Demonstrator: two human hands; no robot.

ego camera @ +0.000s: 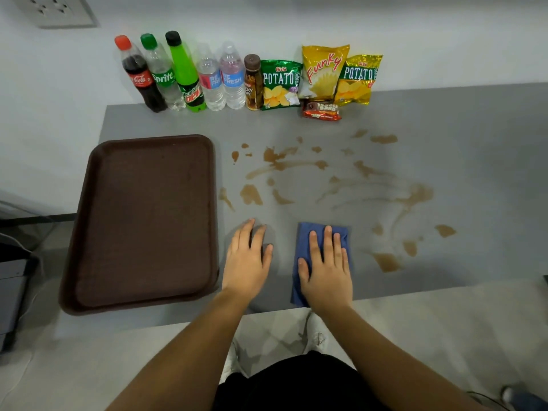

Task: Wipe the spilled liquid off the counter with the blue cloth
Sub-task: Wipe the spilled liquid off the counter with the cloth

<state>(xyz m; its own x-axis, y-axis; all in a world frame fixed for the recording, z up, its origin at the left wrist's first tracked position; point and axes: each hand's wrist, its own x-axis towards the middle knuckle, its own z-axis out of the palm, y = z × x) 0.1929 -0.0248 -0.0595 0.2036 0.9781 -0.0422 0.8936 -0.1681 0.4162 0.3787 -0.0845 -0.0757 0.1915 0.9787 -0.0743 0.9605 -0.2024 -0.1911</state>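
Observation:
Brown liquid (326, 179) is spilled in many blotches and streaks across the grey counter (474, 143), from beside the tray to the right side. A folded blue cloth (304, 244) lies flat near the counter's front edge. My right hand (326, 271) rests palm-down on the cloth, fingers spread, covering most of it. My left hand (247, 262) lies flat on the bare counter just left of the cloth, holding nothing. Both hands are below the spill; the nearest blotches are just ahead and to the right.
An empty brown tray (142, 221) fills the counter's left part, close to my left hand. Along the back wall stand several bottles (184, 75), chip bags (323, 75) and a snack bar (321, 111). A wall socket (53, 10) is at the top left.

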